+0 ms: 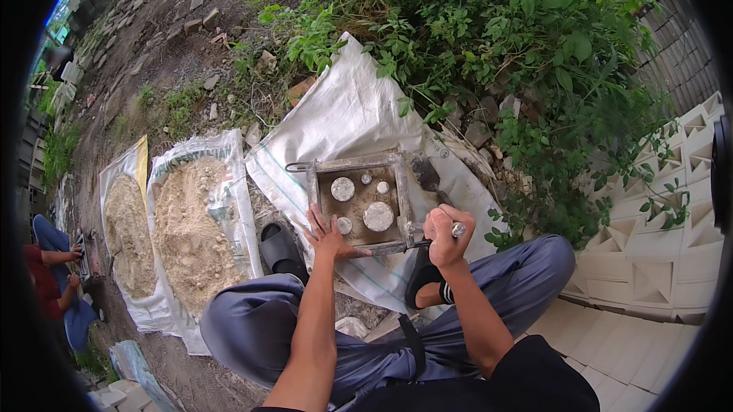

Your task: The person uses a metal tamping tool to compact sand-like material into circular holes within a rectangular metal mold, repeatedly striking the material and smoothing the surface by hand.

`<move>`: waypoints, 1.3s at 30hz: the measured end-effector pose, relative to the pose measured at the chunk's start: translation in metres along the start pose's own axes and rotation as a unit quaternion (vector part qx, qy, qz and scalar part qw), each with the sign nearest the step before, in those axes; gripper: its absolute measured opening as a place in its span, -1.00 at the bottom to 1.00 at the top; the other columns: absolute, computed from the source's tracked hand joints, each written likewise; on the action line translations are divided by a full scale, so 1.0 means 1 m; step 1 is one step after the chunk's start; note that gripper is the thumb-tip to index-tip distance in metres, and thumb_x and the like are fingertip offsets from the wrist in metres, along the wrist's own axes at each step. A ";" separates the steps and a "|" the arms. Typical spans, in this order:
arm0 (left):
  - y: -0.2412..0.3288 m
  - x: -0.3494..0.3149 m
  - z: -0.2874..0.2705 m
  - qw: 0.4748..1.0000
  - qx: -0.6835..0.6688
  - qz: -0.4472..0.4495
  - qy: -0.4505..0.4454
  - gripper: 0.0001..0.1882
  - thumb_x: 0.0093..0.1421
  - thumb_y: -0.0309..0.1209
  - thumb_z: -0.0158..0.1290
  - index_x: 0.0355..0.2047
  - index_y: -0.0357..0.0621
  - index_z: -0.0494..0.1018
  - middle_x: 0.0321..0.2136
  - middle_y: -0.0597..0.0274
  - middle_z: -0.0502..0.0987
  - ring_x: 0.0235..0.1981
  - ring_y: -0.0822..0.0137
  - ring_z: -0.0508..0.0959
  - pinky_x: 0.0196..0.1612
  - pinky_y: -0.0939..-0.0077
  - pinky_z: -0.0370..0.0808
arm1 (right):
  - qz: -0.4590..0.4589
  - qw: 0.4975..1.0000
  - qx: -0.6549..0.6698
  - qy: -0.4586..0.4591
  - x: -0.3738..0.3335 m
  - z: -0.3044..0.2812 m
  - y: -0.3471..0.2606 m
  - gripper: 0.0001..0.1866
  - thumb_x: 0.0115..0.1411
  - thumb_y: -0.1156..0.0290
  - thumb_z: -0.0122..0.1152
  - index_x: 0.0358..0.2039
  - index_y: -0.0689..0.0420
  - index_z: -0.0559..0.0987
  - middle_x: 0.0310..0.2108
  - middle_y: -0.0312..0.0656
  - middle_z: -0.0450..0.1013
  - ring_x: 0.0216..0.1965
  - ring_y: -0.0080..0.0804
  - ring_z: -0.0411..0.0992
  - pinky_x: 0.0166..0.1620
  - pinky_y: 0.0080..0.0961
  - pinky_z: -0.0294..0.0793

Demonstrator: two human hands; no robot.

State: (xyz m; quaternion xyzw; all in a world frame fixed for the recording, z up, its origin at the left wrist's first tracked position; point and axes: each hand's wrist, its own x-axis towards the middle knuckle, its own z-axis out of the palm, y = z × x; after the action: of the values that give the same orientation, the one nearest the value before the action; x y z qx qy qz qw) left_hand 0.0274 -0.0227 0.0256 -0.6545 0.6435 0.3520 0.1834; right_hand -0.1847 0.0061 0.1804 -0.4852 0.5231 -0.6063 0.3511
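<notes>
A square, sand-dusted mould frame point(353, 162) lies on a white woven sack point(365, 103) between my feet. Inside it, several pale round pieces of different sizes, among them a large disc point(378, 216) and another disc point(343, 189), sit in brownish sand. My left hand point(331, 239) rests with spread fingers on the frame's near left corner. My right hand point(447, 235) is wrapped round a metal rod-like tool point(458, 229) at the near right corner; its shiny round end shows, and the fist hides the middle. A trowel point(424, 172) lies beyond the frame's right side.
Two opened sacks of pale sand point(195, 221) lie to the left. Leafy plants point(489, 22) grow at the far side. Patterned cream blocks point(649, 236) are stacked at the right. A person in a red top point(47, 278) sits at the far left.
</notes>
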 end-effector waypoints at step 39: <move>0.017 0.004 -0.002 0.999 -0.016 0.034 -0.008 0.63 -0.60 0.48 0.22 0.31 -0.33 -0.23 0.21 -0.34 -0.78 0.22 -0.21 -0.79 0.20 -0.34 -0.49 | -0.025 0.997 0.012 0.070 0.097 0.013 0.088 -0.65 0.13 0.44 -0.02 -0.77 0.19 0.23 -0.79 -0.39 0.12 -0.73 -0.68 0.10 -0.63 -0.55 0.04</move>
State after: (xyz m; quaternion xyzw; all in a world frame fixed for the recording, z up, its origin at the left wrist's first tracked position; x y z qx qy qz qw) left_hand 0.0110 -0.0290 0.0279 -0.6321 0.6583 0.3737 0.1656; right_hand -0.2071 -0.1065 0.1157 -0.4504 0.5267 -0.6537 0.3039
